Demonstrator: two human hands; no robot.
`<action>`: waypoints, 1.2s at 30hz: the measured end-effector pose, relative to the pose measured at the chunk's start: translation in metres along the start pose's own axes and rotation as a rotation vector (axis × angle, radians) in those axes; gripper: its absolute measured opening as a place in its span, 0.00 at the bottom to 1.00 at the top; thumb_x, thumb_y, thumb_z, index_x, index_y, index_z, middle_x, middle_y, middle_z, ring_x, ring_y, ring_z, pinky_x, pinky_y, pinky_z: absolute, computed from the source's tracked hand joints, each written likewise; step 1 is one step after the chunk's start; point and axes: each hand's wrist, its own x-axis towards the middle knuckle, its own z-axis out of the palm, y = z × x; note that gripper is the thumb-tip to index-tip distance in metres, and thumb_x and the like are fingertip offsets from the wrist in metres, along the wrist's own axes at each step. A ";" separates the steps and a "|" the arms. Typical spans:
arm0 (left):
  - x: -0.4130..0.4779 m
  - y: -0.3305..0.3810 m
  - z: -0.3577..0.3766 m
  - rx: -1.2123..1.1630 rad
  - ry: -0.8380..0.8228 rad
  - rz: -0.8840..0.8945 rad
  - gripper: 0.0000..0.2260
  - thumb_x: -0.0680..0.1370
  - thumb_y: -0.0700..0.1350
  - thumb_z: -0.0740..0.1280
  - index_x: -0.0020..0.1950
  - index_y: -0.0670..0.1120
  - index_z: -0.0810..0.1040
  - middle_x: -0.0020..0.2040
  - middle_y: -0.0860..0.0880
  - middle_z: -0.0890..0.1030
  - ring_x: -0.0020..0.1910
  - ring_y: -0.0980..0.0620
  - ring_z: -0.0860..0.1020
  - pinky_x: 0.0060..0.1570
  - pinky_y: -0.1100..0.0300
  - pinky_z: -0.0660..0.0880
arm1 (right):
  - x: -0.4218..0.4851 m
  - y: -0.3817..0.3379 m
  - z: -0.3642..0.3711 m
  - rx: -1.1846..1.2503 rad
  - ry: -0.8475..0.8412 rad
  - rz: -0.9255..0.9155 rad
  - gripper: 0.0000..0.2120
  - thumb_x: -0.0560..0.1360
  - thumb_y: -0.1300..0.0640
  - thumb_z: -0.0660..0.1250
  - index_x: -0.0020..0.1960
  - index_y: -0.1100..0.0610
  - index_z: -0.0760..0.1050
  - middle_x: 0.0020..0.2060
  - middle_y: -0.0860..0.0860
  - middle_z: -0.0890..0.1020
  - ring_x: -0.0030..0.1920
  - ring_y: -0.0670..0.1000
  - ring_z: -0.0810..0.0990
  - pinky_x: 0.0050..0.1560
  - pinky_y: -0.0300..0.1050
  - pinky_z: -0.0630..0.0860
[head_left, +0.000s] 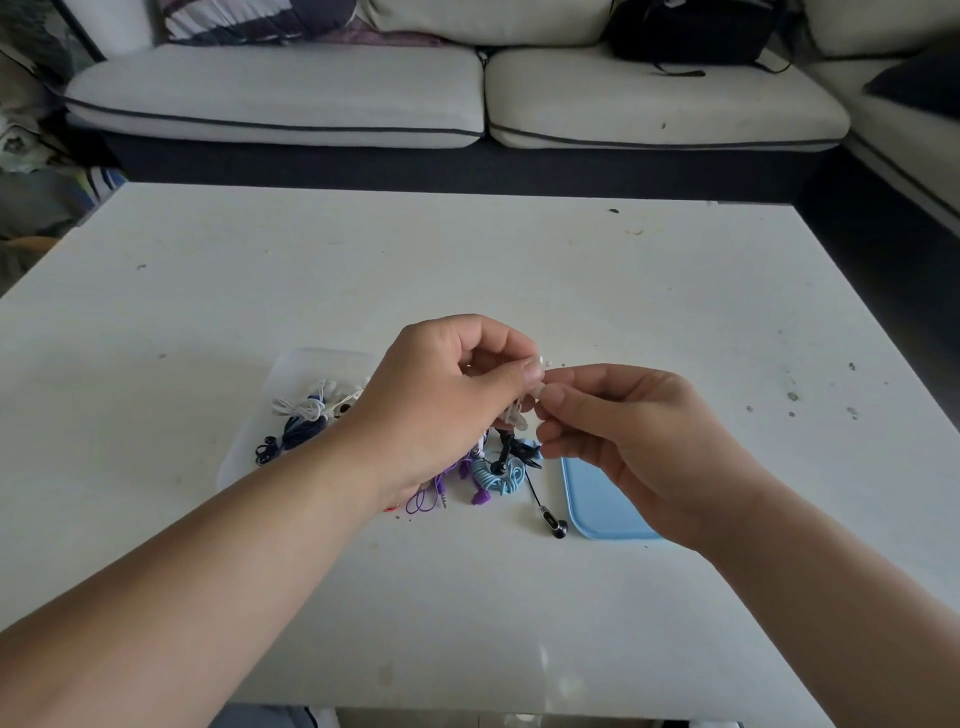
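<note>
Left hand (447, 395): grip closed, thumb and fingers pinching the white earphones (511, 415) above the worktop (519, 270).
Right hand (623, 441): fingertips pinch the same cord, just beside the left thumb.
Technique: hold firm with the left and draw the cord out slowly with the right (loops probably snag), clear of the coloured pile (493, 473) below.
Writing: none legible on the blue lid (597, 504) or clear box (291, 364).
</note>
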 end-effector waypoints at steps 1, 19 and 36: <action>0.001 0.000 0.000 0.013 -0.003 0.005 0.04 0.78 0.41 0.76 0.51 0.47 0.86 0.42 0.50 0.87 0.39 0.55 0.85 0.40 0.66 0.79 | 0.000 0.000 0.000 0.000 -0.001 -0.001 0.06 0.75 0.66 0.71 0.50 0.66 0.85 0.42 0.60 0.86 0.37 0.53 0.83 0.42 0.44 0.83; 0.005 0.001 0.009 -0.280 -0.021 -0.144 0.03 0.77 0.39 0.75 0.49 0.46 0.87 0.45 0.45 0.87 0.43 0.52 0.85 0.44 0.62 0.81 | 0.003 -0.001 -0.003 0.057 0.035 -0.033 0.16 0.68 0.60 0.75 0.52 0.68 0.83 0.41 0.60 0.86 0.38 0.53 0.84 0.42 0.44 0.84; 0.034 -0.006 0.033 -0.221 0.057 -0.210 0.02 0.79 0.36 0.73 0.50 0.40 0.84 0.40 0.44 0.86 0.43 0.46 0.88 0.42 0.55 0.85 | 0.064 0.028 -0.041 -0.925 0.404 -0.021 0.07 0.74 0.62 0.66 0.39 0.58 0.80 0.31 0.52 0.80 0.31 0.54 0.76 0.31 0.41 0.72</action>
